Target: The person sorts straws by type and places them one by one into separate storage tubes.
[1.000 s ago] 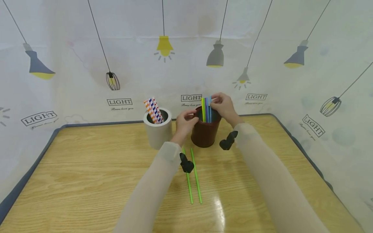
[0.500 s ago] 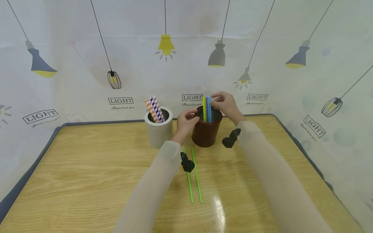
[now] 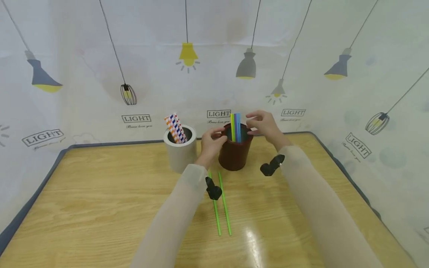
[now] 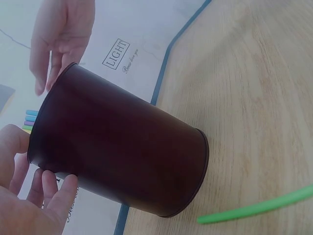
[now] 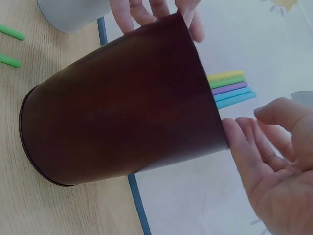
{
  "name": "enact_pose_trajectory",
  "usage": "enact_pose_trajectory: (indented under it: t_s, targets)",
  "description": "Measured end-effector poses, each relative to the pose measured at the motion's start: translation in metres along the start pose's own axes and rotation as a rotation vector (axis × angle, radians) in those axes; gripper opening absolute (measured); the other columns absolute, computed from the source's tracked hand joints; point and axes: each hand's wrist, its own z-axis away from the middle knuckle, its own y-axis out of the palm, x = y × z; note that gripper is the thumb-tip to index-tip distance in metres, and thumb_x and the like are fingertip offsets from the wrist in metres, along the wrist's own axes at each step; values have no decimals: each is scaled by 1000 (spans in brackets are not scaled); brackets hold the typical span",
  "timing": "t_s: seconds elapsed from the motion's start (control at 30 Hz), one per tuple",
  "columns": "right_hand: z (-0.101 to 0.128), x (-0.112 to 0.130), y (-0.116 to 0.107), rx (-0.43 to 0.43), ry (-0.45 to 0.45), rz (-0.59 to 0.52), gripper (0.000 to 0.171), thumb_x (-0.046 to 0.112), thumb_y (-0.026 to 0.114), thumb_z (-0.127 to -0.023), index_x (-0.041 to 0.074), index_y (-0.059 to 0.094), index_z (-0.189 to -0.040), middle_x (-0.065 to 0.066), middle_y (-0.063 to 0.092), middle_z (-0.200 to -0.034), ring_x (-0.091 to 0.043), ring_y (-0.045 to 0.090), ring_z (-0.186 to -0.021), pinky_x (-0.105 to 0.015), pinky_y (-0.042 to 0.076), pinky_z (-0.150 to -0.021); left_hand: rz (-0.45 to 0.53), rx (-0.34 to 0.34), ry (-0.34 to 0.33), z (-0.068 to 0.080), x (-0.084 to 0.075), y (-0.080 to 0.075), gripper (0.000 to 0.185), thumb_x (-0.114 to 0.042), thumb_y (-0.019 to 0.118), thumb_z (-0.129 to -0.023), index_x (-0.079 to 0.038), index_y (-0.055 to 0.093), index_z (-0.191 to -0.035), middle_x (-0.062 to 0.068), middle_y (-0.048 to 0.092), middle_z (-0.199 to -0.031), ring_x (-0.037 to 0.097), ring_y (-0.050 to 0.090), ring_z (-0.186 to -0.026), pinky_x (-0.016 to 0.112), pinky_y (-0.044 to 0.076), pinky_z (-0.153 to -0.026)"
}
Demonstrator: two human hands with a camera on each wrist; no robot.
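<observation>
- Brown cup point(image 3: 235, 152) stands upright on the tabletop point(image 3: 100, 208), near the far edge, between the two hands and just beside the grey cup point(image 3: 181, 149).
- Left hand point(image 3: 211, 142) rests at the brown cup's left rim; its fingers point(image 4: 49, 188) lie loosely against the wall and rim, lightly bent, more touching than gripping.
- Right hand point(image 3: 264, 124) hovers just right of the rim, fingers point(image 5: 244, 147) relaxed and slightly spread, holding nothing, clear of the plain straws point(image 3: 235, 126).
- Judgement: steadying works best with the left fingers kept low on the wall, so the cup does not tip while the straws inside are handled.
- The brown cup holds yellow, green, purple and blue straws, standing together.
- The grey cup holds striped straws point(image 3: 175, 127), leaning left.
- Two green straws point(image 3: 222, 208) lie on the tabletop before the brown cup.
</observation>
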Motion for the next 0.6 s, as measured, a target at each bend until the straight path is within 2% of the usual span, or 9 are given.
enact_pose_trajectory:
  t_s: [0.17, 0.3, 0.43, 0.6]
  targets:
    - [9, 0, -1, 30, 65, -32, 30, 5, 56, -88, -5, 52, -116, -15, 55, -98, -21, 57, -82, -36, 54, -70, 11, -4, -5, 2, -1, -2, 30, -3, 64, -79, -6, 65, -109, 12, 58, -103, 21, 55, -93, 27, 49, -70]
    - [19, -1, -3, 80, 90, -7, 33, 7, 56, -88, -6, 51, -118, -19, 55, -102, -21, 58, -82, -38, 54, -71, 9, -1, -3, 2, -1, -3, 31, -3, 63, -79, -6, 65, -110, 11, 59, -104, 20, 54, -95, 28, 49, -72]
    - [32, -4, -6, 122, 95, 19, 35, 10, 56, -89, -6, 50, -119, -23, 55, -107, -23, 58, -86, -40, 53, -73, 1, -2, -9, 2, 0, -2, 30, -3, 64, -80, -7, 65, -109, 11, 59, -104, 20, 53, -95, 28, 50, -71]
    - [53, -18, -10, 164, 62, -4, 37, 11, 54, -91, -8, 48, -122, -20, 54, -110, -23, 56, -91, -44, 50, -79, -7, 0, -5, 2, 0, 0, 30, -5, 64, -80, -8, 65, -109, 10, 59, -104, 20, 53, -95, 28, 49, -72]
